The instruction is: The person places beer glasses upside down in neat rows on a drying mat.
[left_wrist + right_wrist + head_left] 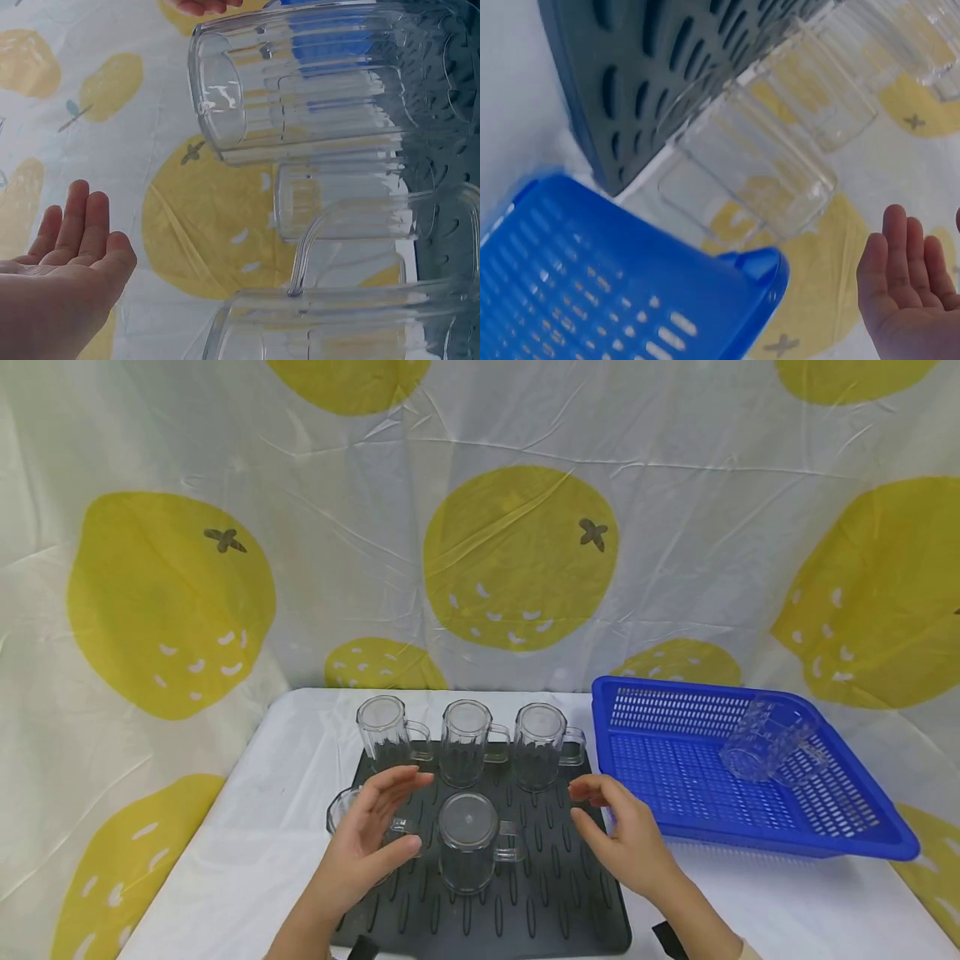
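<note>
Clear glass mugs stand upside down on a dark ridged mat. Three form the back row: a left mug, a middle mug and a right mug. In front of them is a centre mug, its handle to the right. My left hand hovers with extended fingers, partly hiding the front-left mug. At the mat's right edge my right hand hangs in the air, fingers loosely bent. Both wrist views show the left hand and right hand holding nothing.
A blue plastic basket stands on the white-covered table, right of the mat. Inside it, at the right, another glass mug lies tilted. A white curtain printed with yellow lemons hangs behind.
</note>
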A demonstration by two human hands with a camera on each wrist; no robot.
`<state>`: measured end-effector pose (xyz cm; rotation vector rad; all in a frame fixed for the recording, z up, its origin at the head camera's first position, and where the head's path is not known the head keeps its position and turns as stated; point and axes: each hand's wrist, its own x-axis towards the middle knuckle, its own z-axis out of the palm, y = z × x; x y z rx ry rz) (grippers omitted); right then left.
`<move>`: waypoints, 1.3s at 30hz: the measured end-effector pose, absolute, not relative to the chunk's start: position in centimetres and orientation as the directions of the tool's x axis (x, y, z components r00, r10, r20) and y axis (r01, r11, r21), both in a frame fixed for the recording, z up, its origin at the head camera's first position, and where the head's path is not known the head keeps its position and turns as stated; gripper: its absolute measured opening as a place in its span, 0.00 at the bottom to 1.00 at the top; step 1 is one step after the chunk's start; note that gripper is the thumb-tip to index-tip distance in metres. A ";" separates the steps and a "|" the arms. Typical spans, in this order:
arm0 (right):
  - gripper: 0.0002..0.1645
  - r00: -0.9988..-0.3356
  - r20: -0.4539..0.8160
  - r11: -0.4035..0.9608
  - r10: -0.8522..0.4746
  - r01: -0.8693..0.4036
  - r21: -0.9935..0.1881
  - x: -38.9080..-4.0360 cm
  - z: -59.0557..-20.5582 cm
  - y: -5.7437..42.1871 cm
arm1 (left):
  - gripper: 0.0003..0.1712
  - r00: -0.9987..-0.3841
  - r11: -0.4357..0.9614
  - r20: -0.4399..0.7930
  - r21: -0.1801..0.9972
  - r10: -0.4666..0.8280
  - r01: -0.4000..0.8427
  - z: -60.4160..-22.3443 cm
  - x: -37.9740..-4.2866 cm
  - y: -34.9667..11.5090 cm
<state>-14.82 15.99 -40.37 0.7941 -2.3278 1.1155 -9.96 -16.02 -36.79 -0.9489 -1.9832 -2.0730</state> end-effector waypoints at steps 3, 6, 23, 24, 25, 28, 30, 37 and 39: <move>0.20 -0.735 0.623 0.507 -0.267 -0.657 -0.557 -15.0 -39.7 16.7 | 0.34 -0.784 -0.087 0.537 0.838 0.311 0.539 -36.5 -9.2 -16.8; 0.20 -0.738 0.635 0.518 -0.228 -0.644 -0.563 -15.2 -39.1 17.6 | 0.34 -0.774 -0.036 0.571 0.810 0.276 0.585 -36.3 -8.5 -17.8; 0.19 -0.746 0.656 0.553 -0.114 -0.596 -0.582 -16.5 -37.9 22.1 | 0.41 -0.883 0.126 0.466 0.874 0.060 0.470 -37.7 -6.7 -23.7; 0.19 -0.748 0.656 0.554 -0.105 -0.592 -0.586 -16.5 -37.8 22.3 | 0.45 -0.878 0.152 0.473 0.865 0.077 0.479 -38.1 -6.8 -24.0; 0.19 -0.749 0.656 0.555 -0.096 -0.587 -0.589 -16.5 -37.7 22.5 | 0.48 -0.876 0.193 0.473 0.855 0.092 0.482 -38.5 -6.9 -24.3; 0.18 -0.754 0.654 0.569 -0.065 -0.566 -0.596 -16.5 -37.5 23.0 | 0.57 -0.891 0.375 0.438 0.811 0.117 0.448 -39.7 -7.1 -24.9; 0.18 -0.752 0.657 0.575 -0.054 -0.561 -0.596 -16.5 -37.5 23.3 | 0.60 -0.935 0.500 0.343 0.797 0.087 0.339 -40.3 -7.1 -25.1; 0.18 -0.774 0.633 0.619 0.031 -0.482 -0.620 -16.7 -37.4 24.9 | 0.65 -0.999 0.702 0.024 0.711 0.033 0.040 -41.7 -7.8 -25.9; 0.18 -0.783 0.618 0.635 0.074 -0.441 -0.634 -16.8 -37.3 25.4 | 0.66 -0.998 0.732 -0.044 0.681 0.046 0.003 -42.2 -8.1 -26.1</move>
